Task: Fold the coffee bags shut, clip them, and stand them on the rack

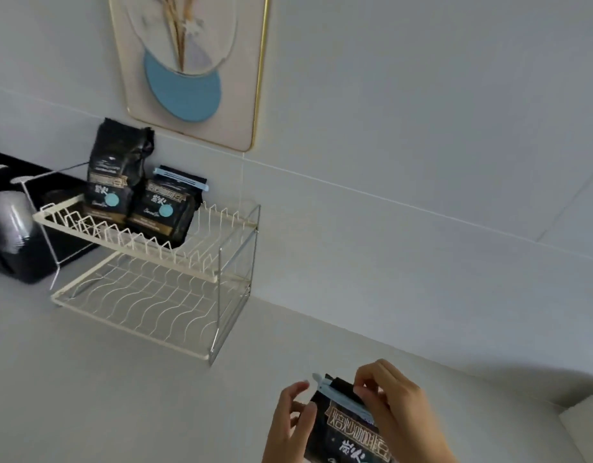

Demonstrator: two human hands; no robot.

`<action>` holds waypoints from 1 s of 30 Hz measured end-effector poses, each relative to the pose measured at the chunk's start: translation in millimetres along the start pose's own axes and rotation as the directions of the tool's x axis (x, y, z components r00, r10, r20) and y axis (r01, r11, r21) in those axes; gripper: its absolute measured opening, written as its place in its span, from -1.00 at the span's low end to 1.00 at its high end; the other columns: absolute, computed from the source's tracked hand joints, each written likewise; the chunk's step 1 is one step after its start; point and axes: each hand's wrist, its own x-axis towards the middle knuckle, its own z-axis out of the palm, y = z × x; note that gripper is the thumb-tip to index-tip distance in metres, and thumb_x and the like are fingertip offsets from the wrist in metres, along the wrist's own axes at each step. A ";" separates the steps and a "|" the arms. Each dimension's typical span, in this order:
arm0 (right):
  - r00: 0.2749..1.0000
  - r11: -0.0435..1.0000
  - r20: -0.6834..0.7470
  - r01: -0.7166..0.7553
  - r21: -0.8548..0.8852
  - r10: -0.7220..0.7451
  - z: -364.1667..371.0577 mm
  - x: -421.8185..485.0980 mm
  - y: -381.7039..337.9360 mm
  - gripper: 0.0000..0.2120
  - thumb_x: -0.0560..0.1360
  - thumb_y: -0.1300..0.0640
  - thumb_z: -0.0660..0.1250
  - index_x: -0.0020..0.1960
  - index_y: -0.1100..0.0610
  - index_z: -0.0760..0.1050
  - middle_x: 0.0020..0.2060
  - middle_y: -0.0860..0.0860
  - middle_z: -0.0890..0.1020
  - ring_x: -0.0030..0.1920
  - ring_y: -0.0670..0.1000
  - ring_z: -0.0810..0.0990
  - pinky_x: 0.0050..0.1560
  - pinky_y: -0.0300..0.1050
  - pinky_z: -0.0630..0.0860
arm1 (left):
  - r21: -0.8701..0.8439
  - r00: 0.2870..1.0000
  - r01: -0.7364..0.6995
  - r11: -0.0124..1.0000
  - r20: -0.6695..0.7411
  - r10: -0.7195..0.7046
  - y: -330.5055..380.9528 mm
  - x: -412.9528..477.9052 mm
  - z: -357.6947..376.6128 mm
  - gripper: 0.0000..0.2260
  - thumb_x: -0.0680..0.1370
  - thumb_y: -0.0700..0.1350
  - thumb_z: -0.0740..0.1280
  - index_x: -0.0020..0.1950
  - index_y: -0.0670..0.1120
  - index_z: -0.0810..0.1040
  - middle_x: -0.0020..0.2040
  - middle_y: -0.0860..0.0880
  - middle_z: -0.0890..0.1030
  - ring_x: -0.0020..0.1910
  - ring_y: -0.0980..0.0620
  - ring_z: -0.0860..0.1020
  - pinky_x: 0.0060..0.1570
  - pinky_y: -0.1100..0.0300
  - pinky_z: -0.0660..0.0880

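Black and foil-like, the coffee bag in hand (346, 426) sits low over the tabletop (154, 396), its top folded down with a pale blue clip (341, 397) laid across the fold. The right hand (393, 404) pinches clip and fold together; the left hand (293, 417) hovers just beside the bag, fingers (301, 389) loosely spread, holding nothing. Clipping looks like the step in hand. Next, I judge, the clip must snap fully shut, then the bag goes up to the rack (221, 272), where a clipped bag (164, 205) and an unclipped bag (116, 168) stand on the upper tier

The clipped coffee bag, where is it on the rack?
The clipped coffee bag stands on the rack's upper tier, left in the head view, just right of a taller unclipped bag.
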 end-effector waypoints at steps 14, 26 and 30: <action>0.879 0.893 -0.451 0.319 0.317 -0.154 -9.0 296.6 -215.5 -0.91 0.51 0.17 0.28 -0.17 0.07 0.49 -0.32 -0.15 0.56 -0.32 -0.24 0.52 -0.36 -0.49 0.41 | 0.471 0.803 -0.437 0.766 -0.178 0.568 115.6 59.5 -241.9 -0.61 0.50 0.07 0.16 0.32 0.06 0.36 0.31 0.22 0.44 0.32 0.31 0.35 0.33 0.29 0.25; 0.963 0.940 0.042 0.269 -0.211 -0.266 86.2 382.6 -200.4 -0.84 0.51 0.19 0.28 -0.18 -0.05 0.42 -0.20 -0.06 0.52 -0.19 -0.01 0.51 -0.16 -0.18 0.45 | 0.602 0.878 -0.399 0.691 0.035 0.477 167.5 148.6 -305.9 -0.65 0.52 0.05 0.18 0.31 0.19 0.30 0.25 0.26 0.44 0.26 0.22 0.35 0.38 0.04 0.26; 0.961 0.944 -0.029 0.265 -0.197 -0.276 60.1 365.6 -205.2 -0.87 0.51 0.21 0.29 -0.10 0.01 0.53 -0.09 -0.05 0.56 -0.08 -0.02 0.55 -0.03 -0.15 0.49 | 0.613 0.844 -0.451 0.649 0.056 0.533 180.9 157.1 -301.5 -0.63 0.56 0.00 0.19 0.37 0.14 0.28 0.36 0.19 0.40 0.32 0.24 0.29 0.43 0.08 0.22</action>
